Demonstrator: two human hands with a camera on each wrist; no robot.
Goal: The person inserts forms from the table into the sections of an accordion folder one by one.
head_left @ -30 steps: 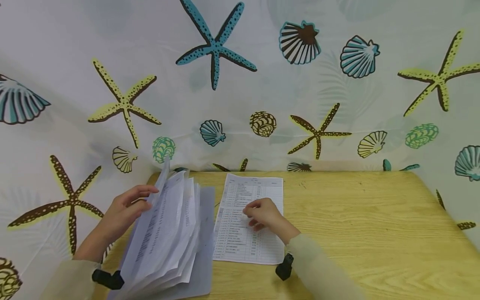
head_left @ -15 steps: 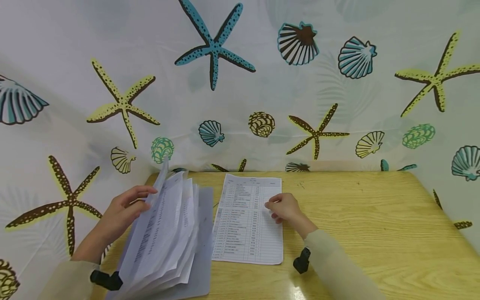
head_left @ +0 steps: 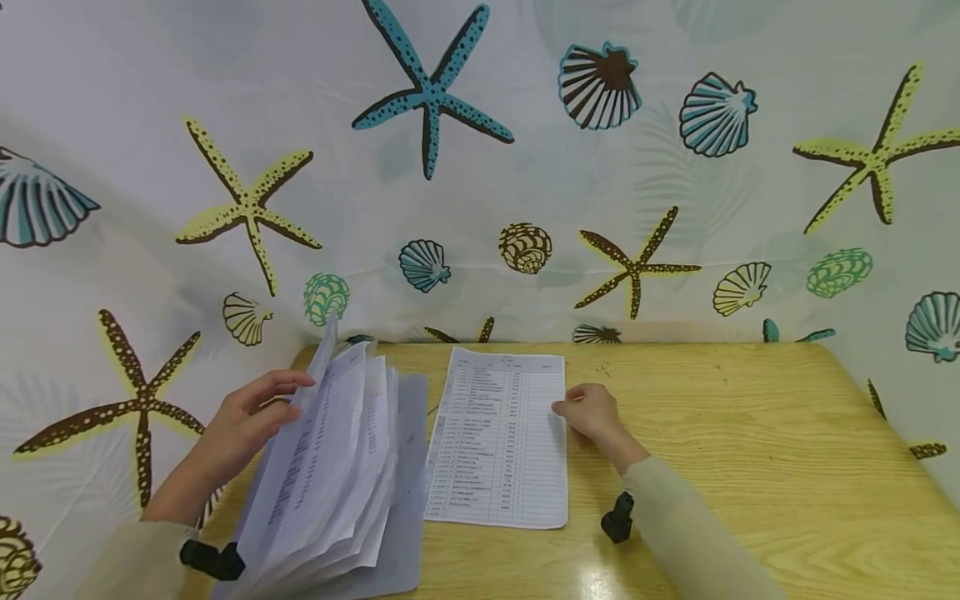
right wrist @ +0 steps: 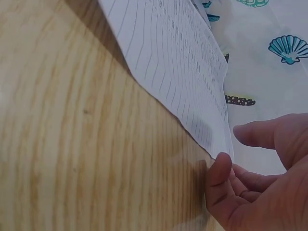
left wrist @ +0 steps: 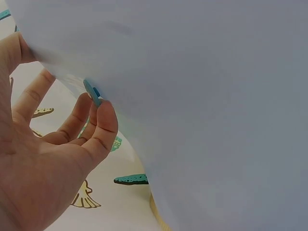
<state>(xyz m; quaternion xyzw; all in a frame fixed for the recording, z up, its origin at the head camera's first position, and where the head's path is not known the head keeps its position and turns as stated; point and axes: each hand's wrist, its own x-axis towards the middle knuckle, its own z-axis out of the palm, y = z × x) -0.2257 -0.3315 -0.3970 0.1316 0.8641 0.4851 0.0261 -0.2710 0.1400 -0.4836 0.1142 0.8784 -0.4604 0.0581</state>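
Note:
On the left of the table, a pale document folder (head_left: 412, 475) stands propped open with several printed pages (head_left: 345, 467) fanned inside. My left hand (head_left: 243, 421) grips its raised cover by the edge. In the left wrist view, fingertips touch a small blue round button (left wrist: 91, 90) on that cover (left wrist: 207, 120). A single printed sheet (head_left: 480, 450) with table rows lies flat to the right of the folder. My right hand (head_left: 596, 417) is at the sheet's right edge. In the right wrist view its fingertips touch that edge; whether they pinch it is unclear.
The wooden table (head_left: 735, 450) extends to the right. A white curtain (head_left: 465, 200) printed with starfish and shells hangs behind and at both sides. A black wrist device (head_left: 618, 517) sits on my right cuff, another (head_left: 212, 558) on the left.
My right hand has moved rightward from over the middle of the sheet to its right edge. The left hand and the folder have stayed in place.

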